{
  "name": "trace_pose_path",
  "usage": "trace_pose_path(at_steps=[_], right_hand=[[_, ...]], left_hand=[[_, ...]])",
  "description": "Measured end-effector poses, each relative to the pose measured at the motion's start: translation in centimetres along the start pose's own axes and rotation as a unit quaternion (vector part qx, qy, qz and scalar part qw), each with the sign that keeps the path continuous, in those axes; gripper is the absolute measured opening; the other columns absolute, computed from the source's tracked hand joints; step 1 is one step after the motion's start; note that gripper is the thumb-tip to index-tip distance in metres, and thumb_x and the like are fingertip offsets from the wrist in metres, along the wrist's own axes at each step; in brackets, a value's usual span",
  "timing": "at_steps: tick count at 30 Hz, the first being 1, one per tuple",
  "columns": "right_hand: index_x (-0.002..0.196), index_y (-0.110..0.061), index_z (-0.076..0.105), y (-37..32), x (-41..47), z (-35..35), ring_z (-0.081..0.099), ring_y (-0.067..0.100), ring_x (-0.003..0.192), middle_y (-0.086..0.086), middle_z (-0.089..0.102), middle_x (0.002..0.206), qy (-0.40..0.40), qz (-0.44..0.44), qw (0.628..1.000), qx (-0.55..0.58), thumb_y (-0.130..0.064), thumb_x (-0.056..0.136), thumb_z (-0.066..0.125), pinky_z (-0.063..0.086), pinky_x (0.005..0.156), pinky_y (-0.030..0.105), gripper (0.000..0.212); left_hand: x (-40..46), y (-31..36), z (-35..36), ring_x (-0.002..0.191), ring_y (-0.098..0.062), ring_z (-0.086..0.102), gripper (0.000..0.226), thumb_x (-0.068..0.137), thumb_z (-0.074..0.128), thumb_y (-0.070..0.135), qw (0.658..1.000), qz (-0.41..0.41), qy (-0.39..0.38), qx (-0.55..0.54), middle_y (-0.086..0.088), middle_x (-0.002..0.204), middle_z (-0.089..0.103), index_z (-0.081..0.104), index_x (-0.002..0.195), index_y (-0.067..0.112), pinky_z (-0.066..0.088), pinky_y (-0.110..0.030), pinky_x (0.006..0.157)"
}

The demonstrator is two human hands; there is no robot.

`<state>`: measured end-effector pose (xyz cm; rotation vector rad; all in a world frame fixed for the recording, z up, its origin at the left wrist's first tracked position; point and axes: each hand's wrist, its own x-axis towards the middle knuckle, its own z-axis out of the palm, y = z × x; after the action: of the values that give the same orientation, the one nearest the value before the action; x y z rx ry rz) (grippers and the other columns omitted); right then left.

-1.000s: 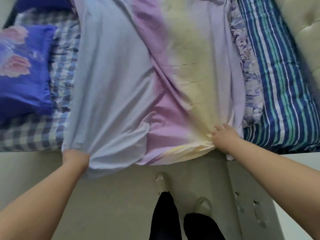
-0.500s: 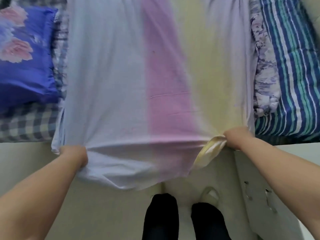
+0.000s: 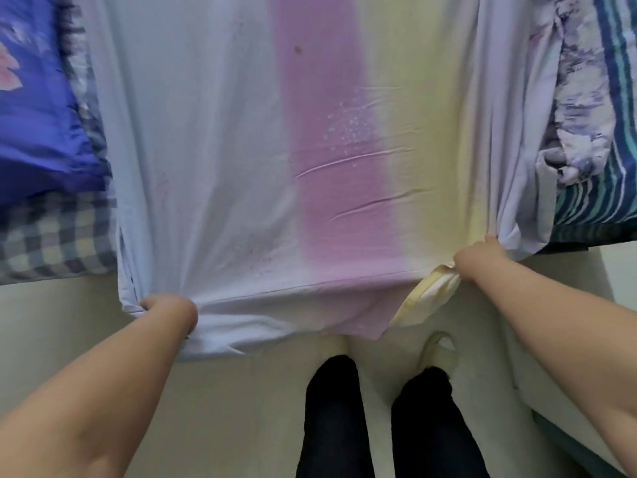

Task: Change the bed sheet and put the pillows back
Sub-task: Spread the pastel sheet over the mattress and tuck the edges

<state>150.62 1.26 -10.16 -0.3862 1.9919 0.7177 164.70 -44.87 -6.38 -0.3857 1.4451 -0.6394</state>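
The bed sheet (image 3: 241,150), pale blue with a pink band and a yellow band running away from the viewer, lies stretched flat across the middle of the frame from 12 o'clock down to the bed's near edge, its hem hanging over that edge toward 6 o'clock. The left hand (image 3: 165,310), at about 8 o'clock, grips the pale blue corner with fingers curled into bunched cloth. The right hand (image 3: 479,258), at about 3 o'clock, pinches the yellow edge, where a folded yellow flap (image 3: 431,294) hangs just beside it; its fingers are mostly hidden behind the knuckles. At 9 o'clock a blue floral pillow (image 3: 38,132) rests on a checked blanket (image 3: 51,243), both touching the sheet's left side. At 3 o'clock a crumpled floral cloth (image 3: 579,108) lies between the sheet and a striped blue and green cover (image 3: 617,81). At 6 o'clock, 2 dark-clad legs (image 3: 331,415) stand on pale floor.
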Motion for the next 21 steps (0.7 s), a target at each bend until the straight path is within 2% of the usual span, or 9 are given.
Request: trace_pose_path(at_steps=[3,5,8,10,12,13,16,18,21], right_hand=[[0.130,-0.025,0.051,0.3,0.0,-0.5,0.043,0.023,0.131,0.001,0.049,0.140,-0.020,-0.023,0.999,0.014,-0.027,0.101,0.024,0.017,0.112,0.043,0.039],[0.127,-0.025,0.051,0.7,0.0,-0.4,0.044,0.023,0.130,0.001,0.051,0.138,-0.020,-0.041,0.999,0.008,-0.024,0.100,0.027,0.018,0.113,0.042,0.037],[0.121,-0.026,0.051,1.0,0.1,0.3,0.049,0.022,0.124,0.000,0.057,0.130,0.029,-0.075,0.997,0.020,-0.016,0.095,0.030,0.019,0.110,0.039,0.035],[0.118,-0.026,0.050,1.2,0.1,0.6,0.053,0.022,0.119,0.000,0.059,0.127,0.082,-0.096,0.991,0.054,-0.014,0.093,0.030,0.022,0.107,0.037,0.034],[0.116,-0.024,0.050,1.2,-0.1,0.5,0.055,0.023,0.114,0.001,0.061,0.123,0.127,-0.118,0.982,0.077,-0.012,0.092,0.032,0.026,0.103,0.035,0.033],[0.117,-0.023,0.051,1.3,-0.2,0.3,0.056,0.024,0.112,0.002,0.062,0.121,0.140,-0.127,0.978,0.087,-0.012,0.092,0.033,0.027,0.102,0.035,0.033],[0.116,-0.022,0.053,1.3,-0.3,-0.2,0.055,0.025,0.113,0.002,0.062,0.121,0.142,-0.149,0.968,0.141,-0.013,0.090,0.038,0.029,0.099,0.034,0.032],[0.125,-0.024,0.050,1.7,0.3,0.1,0.051,0.023,0.121,0.001,0.054,0.133,0.133,-0.191,0.950,0.206,-0.021,0.088,0.049,0.031,0.101,0.035,0.037],[0.142,-0.026,0.037,5.2,1.4,0.5,0.034,0.021,0.137,-0.003,0.022,0.155,0.110,-0.210,0.892,0.384,-0.037,0.086,0.061,0.035,0.108,0.040,0.062]], left_hand=[[2.4,-0.3,-0.2,0.135,-0.025,0.039,0.057,0.093,0.041,0.034,0.997,-0.020,-0.049,-0.064,-0.008,0.147,0.039,0.036,0.144,0.008,0.036,-0.036,0.094],[3.5,0.4,-0.7,0.134,-0.029,0.041,0.058,0.093,0.041,0.030,0.999,0.026,-0.023,0.003,-0.016,0.145,0.040,0.036,0.142,-0.001,0.038,-0.039,0.098],[0.5,2.0,-1.8,0.136,-0.022,0.034,0.050,0.100,0.034,0.032,0.999,0.044,-0.015,-0.014,-0.004,0.149,0.035,0.032,0.146,0.011,0.027,-0.035,0.111],[-1.2,3.8,-3.6,0.134,-0.022,0.036,0.047,0.099,0.043,0.031,0.997,0.076,-0.018,0.007,0.001,0.148,0.037,0.037,0.144,0.017,0.028,-0.035,0.110],[-1.5,5.7,-5.9,0.130,-0.024,0.044,0.046,0.092,0.050,0.024,0.989,0.137,0.047,-0.033,-0.001,0.144,0.044,0.046,0.138,0.019,0.035,-0.035,0.107],[-2.0,6.5,-7.7,0.129,-0.024,0.047,0.047,0.089,0.048,0.021,0.977,0.170,0.115,-0.053,-0.004,0.143,0.046,0.047,0.137,0.022,0.037,-0.036,0.104],[-5.5,10.4,-13.7,0.125,-0.027,0.049,0.047,0.091,0.037,0.015,0.906,0.265,0.292,-0.152,-0.005,0.141,0.047,0.044,0.137,0.026,0.042,-0.038,0.100],[-8.4,13.7,-17.9,0.123,-0.027,0.049,0.042,0.094,0.036,0.018,0.866,0.310,0.339,-0.197,-0.005,0.140,0.048,0.048,0.134,0.025,0.042,-0.036,0.100],[-13.0,18.3,-23.9,0.121,-0.027,0.051,0.039,0.095,0.036,0.021,0.840,0.345,0.357,-0.218,-0.003,0.137,0.052,0.052,0.130,0.026,0.042,-0.036,0.099]])
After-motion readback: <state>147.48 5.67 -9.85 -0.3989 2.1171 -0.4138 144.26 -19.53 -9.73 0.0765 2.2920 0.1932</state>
